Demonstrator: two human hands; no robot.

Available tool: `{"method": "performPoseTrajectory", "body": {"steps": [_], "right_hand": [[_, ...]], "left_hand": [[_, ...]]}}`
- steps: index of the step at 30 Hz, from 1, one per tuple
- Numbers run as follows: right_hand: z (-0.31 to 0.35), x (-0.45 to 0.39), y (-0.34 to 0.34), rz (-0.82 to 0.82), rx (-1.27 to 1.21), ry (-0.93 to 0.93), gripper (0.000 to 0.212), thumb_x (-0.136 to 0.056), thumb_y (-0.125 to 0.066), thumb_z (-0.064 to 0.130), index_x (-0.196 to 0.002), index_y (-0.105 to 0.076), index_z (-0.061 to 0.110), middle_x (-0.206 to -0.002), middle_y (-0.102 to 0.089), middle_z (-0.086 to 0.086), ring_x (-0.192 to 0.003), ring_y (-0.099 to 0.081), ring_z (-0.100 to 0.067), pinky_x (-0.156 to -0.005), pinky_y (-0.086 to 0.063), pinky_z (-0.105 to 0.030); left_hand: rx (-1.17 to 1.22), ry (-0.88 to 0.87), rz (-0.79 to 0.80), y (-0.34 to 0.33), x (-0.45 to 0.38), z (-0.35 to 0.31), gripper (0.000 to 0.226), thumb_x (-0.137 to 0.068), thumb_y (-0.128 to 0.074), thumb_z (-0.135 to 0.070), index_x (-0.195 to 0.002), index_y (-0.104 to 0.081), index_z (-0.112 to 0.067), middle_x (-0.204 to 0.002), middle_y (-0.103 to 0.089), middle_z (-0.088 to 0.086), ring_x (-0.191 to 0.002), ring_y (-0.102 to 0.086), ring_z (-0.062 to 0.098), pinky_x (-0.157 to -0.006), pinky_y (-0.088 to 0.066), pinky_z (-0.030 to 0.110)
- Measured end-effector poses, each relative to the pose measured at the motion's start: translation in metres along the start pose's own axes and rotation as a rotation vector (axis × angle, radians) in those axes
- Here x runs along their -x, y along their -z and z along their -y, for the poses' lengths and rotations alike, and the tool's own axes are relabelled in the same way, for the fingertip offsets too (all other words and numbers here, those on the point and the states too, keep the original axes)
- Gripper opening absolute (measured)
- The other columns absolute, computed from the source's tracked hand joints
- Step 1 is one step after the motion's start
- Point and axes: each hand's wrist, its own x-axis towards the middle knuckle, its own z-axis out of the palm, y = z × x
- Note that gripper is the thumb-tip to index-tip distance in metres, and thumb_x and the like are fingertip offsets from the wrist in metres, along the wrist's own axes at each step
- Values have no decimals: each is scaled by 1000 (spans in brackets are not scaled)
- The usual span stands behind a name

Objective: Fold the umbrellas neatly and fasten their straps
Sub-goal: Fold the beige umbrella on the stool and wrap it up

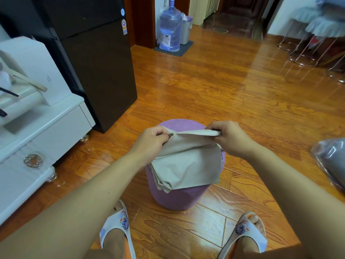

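Both my hands, left hand [152, 140] and right hand [230, 137], pinch beige umbrella fabric [186, 161] above a purple stool [177, 199] on glossy wooden floor [214, 86].

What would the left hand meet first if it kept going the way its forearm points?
The left hand points up and right, toward the right hand. It already pinches the beige umbrella cloth, so more of that cloth comes first, then probably the purple stool beneath; depth is unclear.
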Motion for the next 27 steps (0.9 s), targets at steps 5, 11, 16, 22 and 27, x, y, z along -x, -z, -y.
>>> {"method": "performPoseTrajectory", "body": {"steps": [5, 11, 16, 22, 27], "right_hand": [[-8, -4, -4, -3, -275, -183, 21, -85, -72, 8, -79, -75, 27, -76, -68, 4, -73, -58, -16, -64, -50, -36], [0, -5, -5, 3, -264, -173, 17, -84, -74, 7, -80, -75, 23, -80, -69, -7, -71, -55, -16, -63, -44, -32], [1, -4, -4, -1, -266, -160, 15, -85, -73, 6, -83, -76, 20, -79, -69, -4, -69, -55, -14, -62, -45, -31], [-1, -4, -4, -26, -237, -167, 21, -85, -70, 3, -82, -76, 23, -73, -68, 5, -69, -57, -12, -62, -50, -33], [1, -3, -3, -18, -251, -145, 20, -85, -73, 4, -82, -77, 23, -69, -67, 12, -56, -52, 3, -55, -43, -24]], "left_hand": [[-430, -391, -203, 7, 15, 14, 8, -89, -67, -33, -87, -61, -27, -92, -55, -6, -93, -51, 18, -82, -44, 35], [-558, -370, -183, 5, 23, 17, 18, -87, -75, -32, -95, -59, -27, -89, -57, -12, -84, -56, 16, -79, -51, 43], [-506, -343, -251, 2, 22, 12, 10, -91, -71, -29, -88, -62, -26, -83, -56, -10, -78, -53, 14, -75, -50, 42], [-520, -307, -245, -6, 26, 6, 21, -87, -72, -26, -75, -54, -25, -65, -58, -7, -70, -58, 21, -65, -50, 42], [-202, -135, -206, -9, 24, -2, 17, -92, -69, -24, -93, -53, -27, -68, -69, -6, -54, -51, 4, -56, -38, 30]]}}
